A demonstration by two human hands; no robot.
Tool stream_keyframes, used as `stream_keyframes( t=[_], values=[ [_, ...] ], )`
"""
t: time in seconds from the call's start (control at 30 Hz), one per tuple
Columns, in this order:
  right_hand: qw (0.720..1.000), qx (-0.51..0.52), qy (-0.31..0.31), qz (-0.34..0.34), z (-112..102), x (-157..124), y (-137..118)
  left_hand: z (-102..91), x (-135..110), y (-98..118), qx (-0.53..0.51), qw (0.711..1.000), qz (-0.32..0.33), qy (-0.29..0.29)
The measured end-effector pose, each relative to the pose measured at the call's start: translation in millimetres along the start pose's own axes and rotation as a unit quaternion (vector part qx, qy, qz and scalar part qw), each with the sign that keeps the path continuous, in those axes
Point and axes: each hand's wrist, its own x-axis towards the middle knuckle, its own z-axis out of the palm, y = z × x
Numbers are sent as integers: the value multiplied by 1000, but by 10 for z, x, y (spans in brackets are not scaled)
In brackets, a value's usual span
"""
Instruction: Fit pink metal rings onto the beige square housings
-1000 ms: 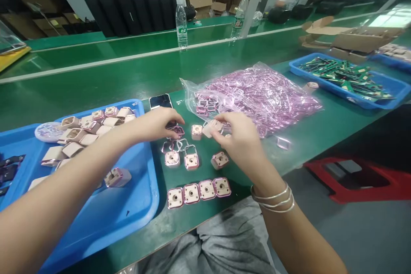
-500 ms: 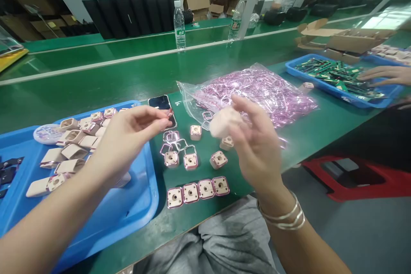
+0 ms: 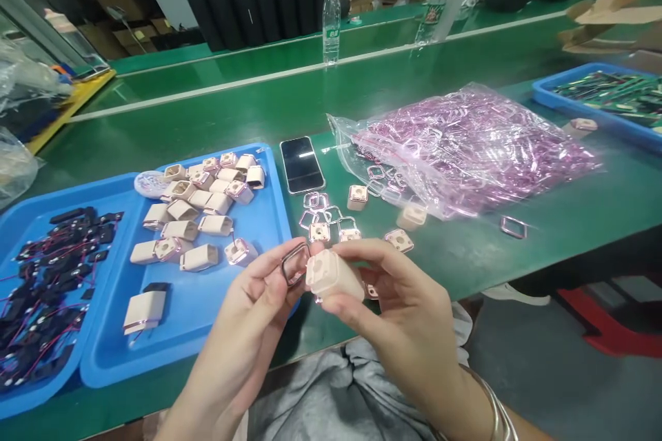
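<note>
My left hand point(image 3: 258, 310) pinches a thin, shiny pink square ring frame point(image 3: 294, 264) between thumb and fingers. Facing it, my right hand point(image 3: 400, 317) grips a cream plastic housing point(image 3: 331, 275) whose squared end points toward the frame. The two parts are close together; whether they touch is hard to tell. Just beyond my hands, several cream housings with pink rims, one of them a housing point(image 3: 358, 197) standing upright, rest on the green table. Several loose ring frames point(image 3: 315, 200) lie beside them. My hands partly hide the nearer housings.
A blue tray point(image 3: 274, 186) of cream housings stands left, beside another blue tray point(image 3: 31, 200) of wired black parts. A phone point(image 3: 303, 164) lies behind the loose frames. Right of it is a clear bag of pink frames point(image 3: 480, 145). A water bottle point(image 3: 332, 21) stands farther back.
My hands have come together and nearer my body, bringing the ring frame and the housing close to each other. The view has turned left, and the co-worker's hand at right is out of sight.
</note>
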Motion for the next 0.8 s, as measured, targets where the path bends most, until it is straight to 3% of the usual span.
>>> stream_keyframes(
  t=[0.2, 0.33, 0.43, 0.57, 0.8],
  values=[
    [1000, -1, 17, 9, -11, -42, -3, -39, -4, -34, 3, 999, 21, 33],
    [995, 66, 20, 69, -6, -28, 9, -93, -22, -32, 97, 991, 93, 21],
    [989, 98, -9, 110, -1, -26, 16, -138, -44, -10, 210, 964, 163, 14],
    [990, 86, -22, 111, 3, -55, 44, -155, -63, 16, 330, 919, 214, -20],
    [983, 96, -68, 144, -12, -58, 48, -144, -63, 17, 382, 888, 257, -24]
  ],
)
